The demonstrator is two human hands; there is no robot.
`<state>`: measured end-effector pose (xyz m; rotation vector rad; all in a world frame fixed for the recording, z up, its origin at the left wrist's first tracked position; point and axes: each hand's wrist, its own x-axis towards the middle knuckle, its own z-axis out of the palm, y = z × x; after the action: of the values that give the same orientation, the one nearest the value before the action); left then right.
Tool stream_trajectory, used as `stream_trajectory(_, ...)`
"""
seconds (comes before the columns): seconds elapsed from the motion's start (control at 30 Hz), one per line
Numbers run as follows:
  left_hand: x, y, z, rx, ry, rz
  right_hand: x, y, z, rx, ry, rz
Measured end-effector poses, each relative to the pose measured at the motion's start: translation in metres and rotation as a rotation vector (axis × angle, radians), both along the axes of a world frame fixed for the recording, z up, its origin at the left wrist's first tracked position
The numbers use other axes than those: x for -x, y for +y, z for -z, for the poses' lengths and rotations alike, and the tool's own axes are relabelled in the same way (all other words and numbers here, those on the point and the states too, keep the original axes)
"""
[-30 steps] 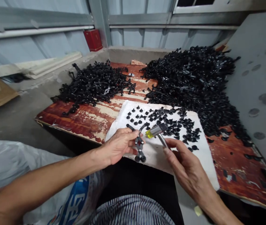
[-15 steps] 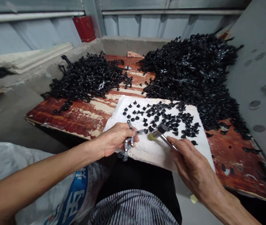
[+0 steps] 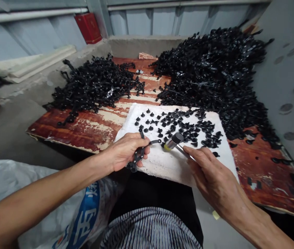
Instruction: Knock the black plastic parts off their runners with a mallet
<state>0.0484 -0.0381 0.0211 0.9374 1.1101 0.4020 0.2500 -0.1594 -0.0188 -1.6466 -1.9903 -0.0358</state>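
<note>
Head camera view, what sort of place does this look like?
Probably a small workshop doing manual piecework: heaps of black moulded parts on a worn red-painted board, and a small mallet in the right hand.

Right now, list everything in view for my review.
small hammer: one, black head, yellow tip, in right hand
plastic runner: one, black, in left hand
moulded plastic pieces: many, black, on slab
runner heaps: two, black, on board
board: one, wooden, peeling red paint, under slab
box: one, red, far wall
woven sack: one, white, blue print, lower left
striped clothing: one, person's lap
left hand: one, gripping plastic runner
right hand: one, gripping small hammer
</note>
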Motion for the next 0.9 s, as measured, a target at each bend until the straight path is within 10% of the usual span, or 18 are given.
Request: stream_trajectory(0.9, -0.02, 0.008, 0.006, 0.072, 0.011, -0.004, -0.012, -0.006, 0.01, -0.054, 0.3, 0.085)
